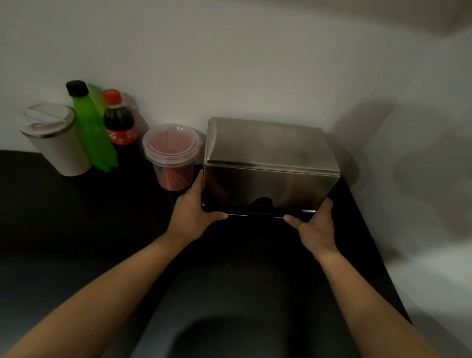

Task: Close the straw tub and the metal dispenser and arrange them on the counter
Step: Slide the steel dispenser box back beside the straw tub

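Observation:
A shiny metal dispenser (271, 159) stands on the dark counter (48, 216) against the white wall, its lid down. My left hand (192, 215) grips its lower left corner, and my right hand (314, 226) grips its lower right corner, thumbs along the black front base. Just left of the dispenser, touching or nearly touching it, stands a clear plastic straw tub (172, 157) with red straws inside and a clear lid on top.
At the back left stand a cola bottle (120, 124), a green drink bottle (93, 130) and a beige lidded cup (54, 140). The counter's right edge runs diagonally past the dispenser (373, 253), with a pale surface beyond it.

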`<state>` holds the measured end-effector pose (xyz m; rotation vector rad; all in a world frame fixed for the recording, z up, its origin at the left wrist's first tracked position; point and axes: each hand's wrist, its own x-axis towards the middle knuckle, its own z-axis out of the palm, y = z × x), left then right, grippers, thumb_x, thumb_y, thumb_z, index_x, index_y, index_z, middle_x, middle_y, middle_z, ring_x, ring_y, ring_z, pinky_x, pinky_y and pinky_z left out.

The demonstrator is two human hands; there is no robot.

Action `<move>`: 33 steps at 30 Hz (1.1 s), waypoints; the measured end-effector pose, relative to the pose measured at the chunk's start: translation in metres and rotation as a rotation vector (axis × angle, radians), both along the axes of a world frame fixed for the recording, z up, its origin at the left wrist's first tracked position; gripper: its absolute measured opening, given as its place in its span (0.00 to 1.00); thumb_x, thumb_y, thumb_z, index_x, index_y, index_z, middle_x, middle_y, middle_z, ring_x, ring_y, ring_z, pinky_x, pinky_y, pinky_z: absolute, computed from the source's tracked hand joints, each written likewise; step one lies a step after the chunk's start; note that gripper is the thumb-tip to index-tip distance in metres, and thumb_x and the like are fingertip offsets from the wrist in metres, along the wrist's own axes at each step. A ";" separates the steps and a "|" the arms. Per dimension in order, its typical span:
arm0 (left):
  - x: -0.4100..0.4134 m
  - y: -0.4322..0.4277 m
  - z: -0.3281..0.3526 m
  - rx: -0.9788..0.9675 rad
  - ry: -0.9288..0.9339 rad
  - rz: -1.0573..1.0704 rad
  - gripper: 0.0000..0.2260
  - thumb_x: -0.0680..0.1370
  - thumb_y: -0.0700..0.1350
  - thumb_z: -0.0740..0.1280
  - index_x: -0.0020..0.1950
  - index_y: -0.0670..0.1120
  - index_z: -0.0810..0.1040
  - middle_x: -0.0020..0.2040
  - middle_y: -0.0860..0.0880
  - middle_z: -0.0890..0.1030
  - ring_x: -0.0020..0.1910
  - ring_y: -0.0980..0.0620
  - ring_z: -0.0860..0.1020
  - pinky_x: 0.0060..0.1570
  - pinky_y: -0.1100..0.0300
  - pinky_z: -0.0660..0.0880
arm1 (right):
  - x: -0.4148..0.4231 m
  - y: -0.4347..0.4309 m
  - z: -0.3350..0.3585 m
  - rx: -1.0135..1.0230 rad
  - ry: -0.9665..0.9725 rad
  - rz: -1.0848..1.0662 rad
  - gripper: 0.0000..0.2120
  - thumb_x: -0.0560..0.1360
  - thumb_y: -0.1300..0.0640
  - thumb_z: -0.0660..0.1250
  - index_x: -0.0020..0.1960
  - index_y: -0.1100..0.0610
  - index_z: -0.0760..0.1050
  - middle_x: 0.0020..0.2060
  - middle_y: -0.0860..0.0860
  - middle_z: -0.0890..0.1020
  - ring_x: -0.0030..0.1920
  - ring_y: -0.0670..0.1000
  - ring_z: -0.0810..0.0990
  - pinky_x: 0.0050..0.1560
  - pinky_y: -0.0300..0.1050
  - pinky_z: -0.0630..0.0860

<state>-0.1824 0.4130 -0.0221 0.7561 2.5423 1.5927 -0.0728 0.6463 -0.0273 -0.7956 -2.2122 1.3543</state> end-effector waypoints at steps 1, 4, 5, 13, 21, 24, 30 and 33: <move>0.000 0.000 0.000 0.000 -0.004 0.003 0.41 0.62 0.40 0.79 0.72 0.47 0.64 0.54 0.59 0.75 0.54 0.63 0.72 0.50 0.81 0.64 | 0.000 0.000 0.001 0.002 0.002 0.001 0.41 0.65 0.62 0.77 0.70 0.57 0.58 0.66 0.54 0.72 0.66 0.54 0.70 0.63 0.42 0.64; 0.000 0.002 0.000 0.000 0.001 0.008 0.40 0.62 0.41 0.79 0.71 0.48 0.65 0.54 0.60 0.75 0.54 0.63 0.72 0.49 0.82 0.64 | 0.000 0.002 0.003 0.019 -0.001 0.009 0.40 0.65 0.62 0.77 0.70 0.58 0.58 0.65 0.54 0.72 0.64 0.51 0.70 0.60 0.39 0.64; 0.000 0.002 0.001 0.001 0.008 0.010 0.40 0.62 0.41 0.79 0.71 0.48 0.66 0.53 0.60 0.75 0.53 0.63 0.72 0.49 0.82 0.64 | -0.001 0.002 0.003 0.024 -0.003 0.012 0.41 0.65 0.62 0.77 0.70 0.58 0.58 0.65 0.54 0.72 0.63 0.50 0.70 0.60 0.39 0.63; 0.000 0.001 0.002 -0.022 0.013 0.038 0.41 0.60 0.42 0.80 0.71 0.48 0.66 0.52 0.61 0.75 0.52 0.62 0.73 0.49 0.79 0.66 | 0.000 0.000 0.004 0.029 -0.012 0.006 0.41 0.65 0.62 0.76 0.71 0.58 0.57 0.65 0.54 0.72 0.65 0.52 0.70 0.59 0.37 0.63; 0.002 0.000 0.005 -0.038 -0.005 0.067 0.42 0.60 0.43 0.80 0.71 0.47 0.65 0.60 0.51 0.78 0.57 0.58 0.72 0.57 0.63 0.69 | 0.005 -0.001 0.006 0.056 0.007 0.028 0.39 0.65 0.62 0.76 0.70 0.56 0.61 0.66 0.55 0.72 0.65 0.52 0.70 0.61 0.39 0.64; 0.006 -0.003 0.006 -0.050 0.004 0.083 0.40 0.62 0.42 0.80 0.70 0.45 0.66 0.61 0.47 0.78 0.59 0.51 0.76 0.59 0.58 0.72 | 0.008 0.000 0.005 0.046 -0.003 0.041 0.37 0.66 0.61 0.76 0.70 0.55 0.62 0.66 0.54 0.72 0.65 0.52 0.71 0.64 0.43 0.66; 0.021 -0.010 0.013 -0.023 -0.038 0.114 0.38 0.64 0.39 0.78 0.71 0.45 0.66 0.61 0.45 0.77 0.56 0.51 0.77 0.58 0.57 0.74 | 0.014 -0.003 0.005 0.016 -0.074 0.014 0.39 0.66 0.58 0.76 0.72 0.57 0.61 0.67 0.56 0.72 0.67 0.55 0.70 0.68 0.54 0.67; 0.032 -0.014 0.022 -0.053 -0.032 0.142 0.36 0.66 0.42 0.77 0.71 0.46 0.65 0.63 0.46 0.76 0.58 0.50 0.76 0.58 0.55 0.73 | 0.023 -0.008 0.014 0.025 -0.142 -0.010 0.43 0.67 0.56 0.76 0.74 0.59 0.56 0.71 0.58 0.66 0.71 0.57 0.65 0.70 0.51 0.64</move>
